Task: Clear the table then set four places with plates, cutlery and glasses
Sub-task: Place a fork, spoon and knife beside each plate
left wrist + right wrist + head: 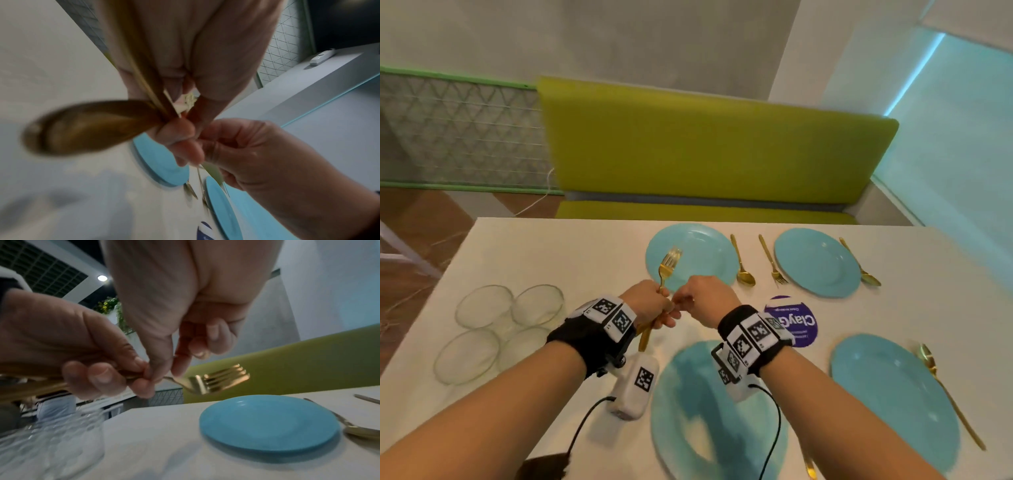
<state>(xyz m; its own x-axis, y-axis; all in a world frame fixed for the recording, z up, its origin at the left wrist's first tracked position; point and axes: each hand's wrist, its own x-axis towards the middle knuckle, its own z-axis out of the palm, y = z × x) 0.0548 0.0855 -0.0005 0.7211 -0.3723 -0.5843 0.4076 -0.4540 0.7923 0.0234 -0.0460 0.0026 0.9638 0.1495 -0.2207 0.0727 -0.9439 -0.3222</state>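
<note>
My left hand [659,303] grips a bundle of gold cutlery above the white table [571,253]; a blurred spoon bowl [88,126] sticks out toward the wrist. My right hand [681,301] meets it and pinches the neck of a gold fork [669,263] between thumb and forefinger, tines up over the far-left blue plate [705,250]. In the right wrist view the fork [216,379] hangs above that plate [267,423]. Three more blue plates lie far right [816,262], near left [709,428] and near right [893,397].
Several empty glasses [482,305] stand grouped at the table's left. Gold spoons [741,262] [859,262] and a fork [772,260] lie beside the far plates, another spoon [945,387] right of the near-right plate. A purple round sticker [791,320] sits mid-table. A green bench [715,150] runs behind.
</note>
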